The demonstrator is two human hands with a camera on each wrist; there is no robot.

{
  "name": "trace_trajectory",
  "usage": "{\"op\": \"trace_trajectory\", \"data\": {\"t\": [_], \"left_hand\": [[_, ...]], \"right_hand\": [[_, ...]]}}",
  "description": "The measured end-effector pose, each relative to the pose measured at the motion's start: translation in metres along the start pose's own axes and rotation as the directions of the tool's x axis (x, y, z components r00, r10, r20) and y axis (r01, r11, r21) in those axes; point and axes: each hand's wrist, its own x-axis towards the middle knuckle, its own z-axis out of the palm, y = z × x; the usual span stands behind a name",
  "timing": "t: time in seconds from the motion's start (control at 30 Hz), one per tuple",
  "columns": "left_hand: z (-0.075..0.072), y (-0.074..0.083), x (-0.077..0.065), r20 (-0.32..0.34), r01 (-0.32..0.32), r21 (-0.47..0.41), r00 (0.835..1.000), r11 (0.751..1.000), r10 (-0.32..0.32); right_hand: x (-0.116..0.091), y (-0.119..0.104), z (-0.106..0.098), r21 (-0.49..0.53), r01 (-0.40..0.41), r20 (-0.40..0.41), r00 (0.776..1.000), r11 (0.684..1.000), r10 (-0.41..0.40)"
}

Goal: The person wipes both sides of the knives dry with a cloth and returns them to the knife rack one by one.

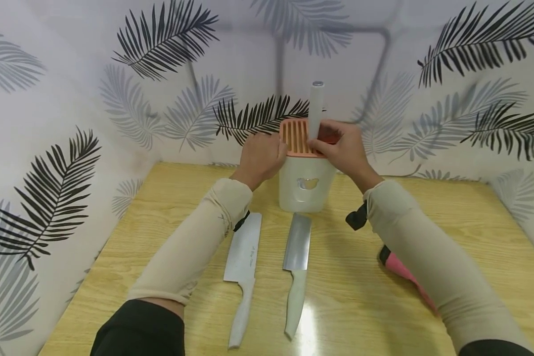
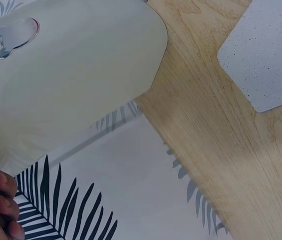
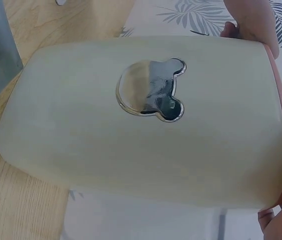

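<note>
A cream knife block (image 1: pixel 304 195) with an orange slotted top stands upright at the back of the table. My left hand (image 1: pixel 261 157) grips its upper left side, thumb along the orange rim. From the top rises the white handle of a knife (image 1: pixel 316 106), capped with metal; its blade is hidden inside the block. My right hand (image 1: pixel 349 148) pinches the base of this handle, with the thumb in front and the other fingers partly hidden behind. A shiny bear-shaped window (image 3: pixel 150 90) shows on the block's front in the right wrist view.
In front of the block lie a wide white cleaver (image 1: pixel 244 252) and a steel-bladed knife (image 1: pixel 299 247) with a pale handle. A pink and black object (image 1: pixel 402 272) is partly covered by the right forearm. Leaf-patterned cloth (image 1: pixel 249 74) hangs behind the wooden table (image 1: pixel 351 306).
</note>
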Motion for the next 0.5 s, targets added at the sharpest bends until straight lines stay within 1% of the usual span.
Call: {"op": "trace_trajectory", "data": {"t": [0.1,0.23,0.3,0.37,0.43,0.47,0.5], "left_hand": [[0.0,0.001,0.001,0.0,-0.003,0.003,1.0,1.0,0.003],[0.0,0.001,0.002,0.006,0.009,0.004,1.0,1.0,-0.009],[-0.001,0.002,0.002,0.014,0.016,0.003,1.0,1.0,-0.016],[-0.001,0.002,0.001,0.019,0.018,0.002,1.0,1.0,-0.018],[-0.002,0.002,0.0,0.018,0.014,0.003,1.0,1.0,-0.014],[-0.002,0.002,0.0,0.016,0.011,0.003,1.0,1.0,-0.011],[-0.002,0.002,-0.001,0.013,0.007,0.003,1.0,1.0,-0.007]], "right_hand": [[-0.001,-0.001,-0.001,0.019,-0.019,-0.003,1.0,1.0,0.019],[-0.002,-0.002,-0.003,0.035,-0.052,0.017,0.999,0.998,0.052],[-0.002,-0.004,-0.004,0.016,-0.077,0.02,0.997,0.997,0.076],[-0.003,-0.009,-0.006,-0.029,-0.101,0.0,0.995,0.995,0.101],[-0.006,-0.016,-0.009,-0.082,-0.092,-0.043,0.995,0.992,0.088],[-0.008,-0.021,-0.01,-0.103,-0.07,-0.068,0.996,0.992,0.063],[-0.011,-0.028,-0.012,-0.125,-0.032,-0.091,0.996,0.992,0.021]]}}
